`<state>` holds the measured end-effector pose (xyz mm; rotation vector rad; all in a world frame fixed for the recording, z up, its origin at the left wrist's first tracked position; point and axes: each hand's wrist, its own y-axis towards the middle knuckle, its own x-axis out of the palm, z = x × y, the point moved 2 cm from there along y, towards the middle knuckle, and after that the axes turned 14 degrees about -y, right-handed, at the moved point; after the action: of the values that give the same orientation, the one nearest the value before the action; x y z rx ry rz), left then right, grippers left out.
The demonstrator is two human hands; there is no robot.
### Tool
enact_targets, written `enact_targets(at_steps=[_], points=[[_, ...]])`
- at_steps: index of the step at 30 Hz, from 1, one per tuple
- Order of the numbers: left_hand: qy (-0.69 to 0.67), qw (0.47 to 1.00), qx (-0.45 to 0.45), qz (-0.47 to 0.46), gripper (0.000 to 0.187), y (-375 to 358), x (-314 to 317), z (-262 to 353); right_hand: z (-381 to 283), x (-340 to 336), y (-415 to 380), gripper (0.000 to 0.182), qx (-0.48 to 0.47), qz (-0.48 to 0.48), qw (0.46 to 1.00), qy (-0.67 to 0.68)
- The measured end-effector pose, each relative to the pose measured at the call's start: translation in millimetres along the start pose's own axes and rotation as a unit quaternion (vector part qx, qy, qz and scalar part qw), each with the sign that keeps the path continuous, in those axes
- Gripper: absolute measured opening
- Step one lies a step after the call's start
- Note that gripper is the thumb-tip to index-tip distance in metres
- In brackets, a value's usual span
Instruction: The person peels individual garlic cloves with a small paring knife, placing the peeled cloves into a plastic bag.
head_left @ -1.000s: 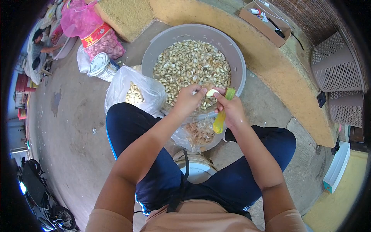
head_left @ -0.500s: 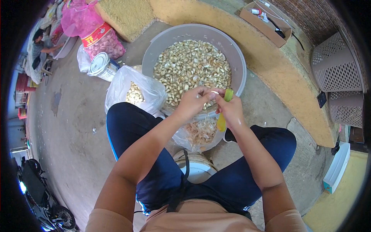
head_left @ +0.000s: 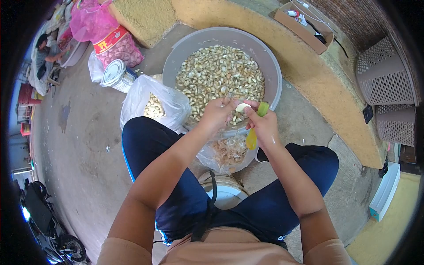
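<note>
A pale garlic clove [head_left: 241, 107] is pinched in my right hand [head_left: 261, 123], which also holds a knife with a yellow-green handle [head_left: 251, 139]. Just left of the clove, my left hand [head_left: 218, 112] has its fingers pressed together, with what looks like a thin bit of skin at the tips. Both hands are over the near edge of a large grey tub [head_left: 273, 66] of garlic cloves [head_left: 221, 73]. A white plastic bag [head_left: 174, 104] with peeled cloves stands left of the tub. Below my hands lies a clear bag of peelings [head_left: 229, 153].
A white bucket [head_left: 227, 194] stands between my legs. At the upper left are a paint can [head_left: 115, 73], pink mesh sacks [head_left: 118, 48] and another person [head_left: 43, 55]. A cardboard box [head_left: 304, 33] sits on the ledge; grey crates [head_left: 384, 75] stand at right, a motorcycle [head_left: 42, 221] lower left.
My left hand has moved slightly left, away from my right hand. The clove now shows more fully between them. The knife has shifted slightly.
</note>
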<state>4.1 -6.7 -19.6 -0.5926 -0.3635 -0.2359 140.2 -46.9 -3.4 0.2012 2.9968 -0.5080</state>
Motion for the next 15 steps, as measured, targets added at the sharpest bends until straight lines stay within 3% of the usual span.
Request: enact_targets(at_steps=[6, 9, 12, 15], points=[[0.088, 0.996, 0.023, 0.013, 0.017, 2.1, -1.2, -1.1, -0.1, -0.1, 0.5, 0.025, 0.051, 0.004, 0.995, 0.090], [0.018, 1.000, -0.006, 0.016, 0.018, 3.1, -1.8, -2.2, 4.0, -2.0, 2.5, 0.026, 0.063, -0.012, 0.992, 0.110], [-0.009, 0.999, -0.040, 0.002, 0.018, 0.3, -2.5, -0.1, 5.6, -2.9, 4.2, 0.024, 0.053, -0.009, 0.993, 0.108], [0.014, 1.000, -0.001, 0.008, 0.017, -3.7, 1.7, 6.7, 3.9, -5.4, 5.7, 0.023, 0.016, 0.008, 0.999, 0.030]])
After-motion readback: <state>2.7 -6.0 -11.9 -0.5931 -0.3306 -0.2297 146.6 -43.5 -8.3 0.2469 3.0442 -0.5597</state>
